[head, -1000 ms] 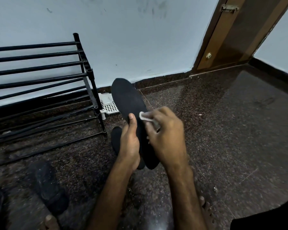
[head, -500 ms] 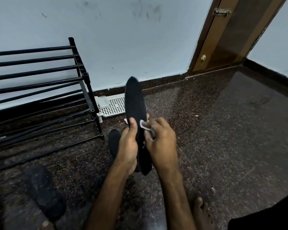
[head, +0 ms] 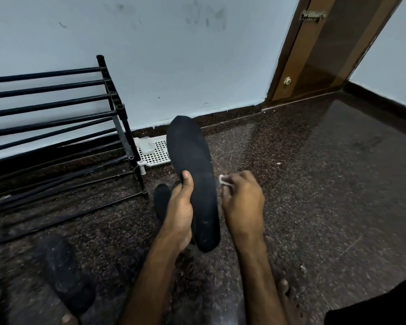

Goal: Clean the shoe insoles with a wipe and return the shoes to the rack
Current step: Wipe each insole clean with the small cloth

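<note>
- A black shoe rack is being carried by the dark speckled floor.
- A white perforated tray is being borne just right of the rack.
- A black insole is being supported near the rack's front right corner.
- A blurred dark shoe is being carried in front of the rack.

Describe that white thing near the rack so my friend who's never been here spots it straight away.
Find the black shoe rack against the pale wall. On the floor at its right end, by the skirting, lies a flat plastic tray, partly behind the raised insole. It alone is white and grid-patterned.
</note>
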{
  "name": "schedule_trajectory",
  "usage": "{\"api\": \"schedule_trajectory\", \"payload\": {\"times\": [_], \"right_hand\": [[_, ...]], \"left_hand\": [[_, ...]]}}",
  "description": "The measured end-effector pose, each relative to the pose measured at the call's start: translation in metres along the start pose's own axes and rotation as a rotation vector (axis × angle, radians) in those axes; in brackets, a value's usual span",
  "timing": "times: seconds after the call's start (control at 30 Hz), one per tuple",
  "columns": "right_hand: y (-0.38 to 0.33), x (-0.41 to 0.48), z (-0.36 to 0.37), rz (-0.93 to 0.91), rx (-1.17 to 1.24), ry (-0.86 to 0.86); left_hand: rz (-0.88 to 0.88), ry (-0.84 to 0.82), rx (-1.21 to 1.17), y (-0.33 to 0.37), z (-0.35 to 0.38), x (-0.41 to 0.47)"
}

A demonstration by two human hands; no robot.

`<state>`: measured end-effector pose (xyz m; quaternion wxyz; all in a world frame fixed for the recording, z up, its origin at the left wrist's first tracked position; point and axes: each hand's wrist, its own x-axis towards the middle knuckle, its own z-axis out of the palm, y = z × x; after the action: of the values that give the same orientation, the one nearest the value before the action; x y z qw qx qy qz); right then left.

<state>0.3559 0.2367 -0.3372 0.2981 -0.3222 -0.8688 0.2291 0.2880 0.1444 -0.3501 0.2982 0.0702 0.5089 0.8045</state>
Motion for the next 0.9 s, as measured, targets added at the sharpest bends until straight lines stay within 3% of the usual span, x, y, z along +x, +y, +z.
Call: {"api": "schedule_trajectory", "payload": {"times": [0.07, 0.13, 0.2, 0.23, 0.33, 0.43, 0.53, 0.63, 0.7, 0.77, 0.83, 0.9], "right_hand": [[0.007, 0.003, -0.010, 0.043, 0.055, 0.173], [0.000, 0.005, -0.015, -0.114, 0.150, 0.279], [-0.012, 0.008, -0.013, -0.286, 0.171, 0.224], [-0.013, 0.008, -0.009, -0.288, 0.143, 0.149], [0.009, 0.006, -0.003, 0.052, -0.077, -0.017], [0.030, 0.001, -0.014, 0.224, -0.078, 0.100], [0.010, 0.004, -0.024, 0.006, 0.121, 0.246], [-0.010, 0.007, -0.021, -0.234, 0.247, 0.150], [0.001, 0.002, -0.012, -0.141, 0.104, -0.050], [0.024, -0.008, -0.007, 0.120, -0.106, -0.163], [0.038, -0.011, -0.012, 0.254, -0.094, -0.100], [0.031, -0.006, -0.020, 0.210, 0.018, 0.048]], "left_hand": [[-0.002, 0.012, 0.001, 0.001, 0.002, 0.000], [-0.009, -0.026, 0.021, 0.001, 0.004, -0.001], [-0.021, -0.054, 0.029, 0.001, 0.007, -0.003], [-0.022, -0.060, 0.025, 0.001, 0.007, -0.004], [-0.019, -0.052, 0.039, 0.003, 0.005, -0.005], [0.001, -0.075, 0.060, 0.004, 0.003, -0.001], [-0.010, -0.079, 0.068, 0.002, 0.005, -0.004], [-0.027, -0.086, 0.050, -0.001, 0.008, -0.005], [-0.036, -0.090, 0.037, -0.001, 0.007, -0.004], [-0.019, -0.061, 0.034, -0.002, 0.004, -0.002], [-0.002, -0.047, 0.028, -0.002, 0.003, -0.001], [-0.017, -0.026, 0.041, -0.004, 0.001, 0.000]]}}
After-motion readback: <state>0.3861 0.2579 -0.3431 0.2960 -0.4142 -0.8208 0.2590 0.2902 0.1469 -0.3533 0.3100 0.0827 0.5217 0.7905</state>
